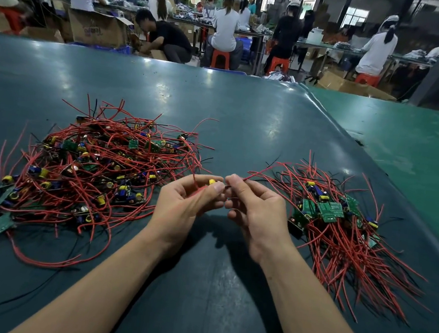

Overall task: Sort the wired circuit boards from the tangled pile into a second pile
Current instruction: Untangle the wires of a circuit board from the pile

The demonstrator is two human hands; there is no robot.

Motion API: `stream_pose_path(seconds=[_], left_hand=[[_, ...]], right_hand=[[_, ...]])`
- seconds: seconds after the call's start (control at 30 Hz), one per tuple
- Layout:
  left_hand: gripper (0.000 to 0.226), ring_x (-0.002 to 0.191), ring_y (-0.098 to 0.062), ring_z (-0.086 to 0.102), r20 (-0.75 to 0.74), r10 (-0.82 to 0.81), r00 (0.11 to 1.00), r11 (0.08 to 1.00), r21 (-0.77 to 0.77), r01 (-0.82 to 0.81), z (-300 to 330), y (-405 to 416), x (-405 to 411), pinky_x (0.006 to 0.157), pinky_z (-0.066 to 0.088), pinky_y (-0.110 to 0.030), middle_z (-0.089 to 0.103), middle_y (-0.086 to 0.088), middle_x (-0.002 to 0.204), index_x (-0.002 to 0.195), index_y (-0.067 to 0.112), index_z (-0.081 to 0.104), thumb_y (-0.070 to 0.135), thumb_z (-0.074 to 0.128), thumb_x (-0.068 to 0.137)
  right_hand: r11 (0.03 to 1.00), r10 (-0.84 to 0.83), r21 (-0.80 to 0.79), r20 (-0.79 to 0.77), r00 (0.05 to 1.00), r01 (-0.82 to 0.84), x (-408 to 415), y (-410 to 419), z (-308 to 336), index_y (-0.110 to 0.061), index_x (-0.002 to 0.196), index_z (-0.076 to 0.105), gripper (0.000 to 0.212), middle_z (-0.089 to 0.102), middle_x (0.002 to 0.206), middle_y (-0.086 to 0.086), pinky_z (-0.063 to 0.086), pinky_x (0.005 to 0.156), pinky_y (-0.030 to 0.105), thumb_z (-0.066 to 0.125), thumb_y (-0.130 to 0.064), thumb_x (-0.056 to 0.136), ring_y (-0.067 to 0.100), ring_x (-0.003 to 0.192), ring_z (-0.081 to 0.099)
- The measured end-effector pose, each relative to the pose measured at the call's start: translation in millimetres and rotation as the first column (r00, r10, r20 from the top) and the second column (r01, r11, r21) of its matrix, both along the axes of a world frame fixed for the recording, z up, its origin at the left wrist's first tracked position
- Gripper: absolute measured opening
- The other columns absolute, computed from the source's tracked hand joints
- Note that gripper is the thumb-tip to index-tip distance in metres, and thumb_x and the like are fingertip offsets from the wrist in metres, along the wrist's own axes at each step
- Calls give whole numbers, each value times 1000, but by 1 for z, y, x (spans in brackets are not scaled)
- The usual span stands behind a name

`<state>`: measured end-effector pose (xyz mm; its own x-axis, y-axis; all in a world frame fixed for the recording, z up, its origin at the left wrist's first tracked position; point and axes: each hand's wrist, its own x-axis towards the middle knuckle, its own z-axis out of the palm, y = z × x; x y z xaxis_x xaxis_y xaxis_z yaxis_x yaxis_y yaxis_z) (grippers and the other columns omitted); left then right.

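Both hands meet above the dark green table mat [245, 115], midway between two heaps of wired boards. The left hand [187, 203] curls its fingers around a small circuit board [212, 182], of which only a yellow component shows at the fingertips; the rest is hidden in the hand. The right hand [251, 210] pinches a red wire [262, 171] between thumb and forefinger, and that wire runs up and away to the right, over the near edge of the right heap. Whether this wire belongs to the board in the left hand cannot be made out, as the fingers hide the joint.

The tangled pile [99, 167] lies to the left of the left hand, its nearest red leads just beside the fingers. It is a loose mass of red and black wires with green boards and yellow and blue components mixed in. The second pile [342, 225] lies to the right of the right hand, with green boards grouped near its middle and the red wires trailing toward the person.

Beyond the table, other workers [226, 26] sit on red stools [220, 58] at benches, with cardboard boxes [97, 28] on the floor.
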<state>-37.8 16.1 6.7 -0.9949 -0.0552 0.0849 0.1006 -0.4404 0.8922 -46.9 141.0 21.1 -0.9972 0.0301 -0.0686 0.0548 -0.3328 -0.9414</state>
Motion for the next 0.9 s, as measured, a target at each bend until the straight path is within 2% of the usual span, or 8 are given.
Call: stream_pose_path(seconds=[0.13, 0.27, 0.4, 0.5, 0.67, 0.77, 0.83, 0.9], left_hand=[[16, 72, -18, 70, -49, 39, 998, 998, -47, -42, -2, -2, -2, 68, 57, -23, 74, -13, 81, 81, 14, 79, 15, 80, 66], [11, 64, -16, 68, -34, 106, 994, 994, 8, -106, -1, -1, -5, 63, 55, -20, 73, -11, 75, 76, 11, 78, 10, 76, 65], [10, 60, -14, 67, -39, 86, 996, 996, 12, -86, 4, 2, -4, 60, 54, -19, 72, -9, 72, 76, 8, 76, 6, 70, 68], [11, 58, -14, 66, -41, 54, 998, 998, 18, -53, 6, 5, -1, 59, 54, -20, 72, -10, 71, 74, 8, 76, 5, 69, 67], [12, 59, -15, 64, -44, -35, 998, 999, 9, 36, 8, 5, 4, 61, 54, -20, 71, -9, 70, 74, 8, 78, 4, 70, 66], [13, 60, -15, 65, -47, -47, 998, 999, -23, 46, 8, 6, 4, 62, 54, -21, 71, -9, 72, 75, 9, 78, 0, 76, 65], [12, 59, -15, 65, -35, -10, 999, 1000, 17, 11, 9, 2, 2, 61, 54, -21, 70, -9, 70, 73, 9, 78, 2, 71, 66], [13, 59, -15, 65, -22, 21, 1000, 998, 57, -19, 10, -1, 0, 61, 54, -21, 69, -9, 70, 72, 9, 77, 4, 67, 66]], right_hand=[[1000, 9, 9, -13, 1000, -9, -2, 0, -1, -6, 80, 73, 12, 62, 57, 0, 42, 41, 17, 70, -14, 88, 6, 46, 51], [982, -177, -76, -17, 984, 175, -13, 14, 2, -5, 77, 74, 16, 58, 56, -2, 37, 39, 16, 70, -15, 89, 4, 43, 47], [954, -293, -83, -26, 956, 290, -20, 20, 1, -10, 68, 73, 26, 56, 52, -4, 34, 36, 16, 67, -18, 92, 4, 40, 43], [946, -277, -162, 51, 959, 282, -24, 18, 1, -10, 61, 62, 38, 43, 42, -6, 25, 32, 14, 57, -18, 98, 4, 32, 32], [898, -210, -358, 166, 964, 257, -27, 17, 3, -10, 62, 46, 38, 26, 38, -6, 16, 30, 11, 49, -16, 99, 5, 27, 20], [893, -247, -343, 165, 955, 290, -26, 20, 2, -7, 64, 55, 37, 34, 41, -6, 19, 32, 12, 53, -19, 99, 5, 30, 25], [890, -284, -329, 140, 949, 315, -24, 23, 2, -6, 70, 64, 32, 46, 45, -6, 23, 33, 13, 57, -20, 98, 4, 34, 31], [881, -317, -330, 117, 941, 338, -23, 24, 2, -7, 70, 63, 31, 45, 45, -7, 23, 33, 14, 56, -18, 98, 4, 34, 32]])
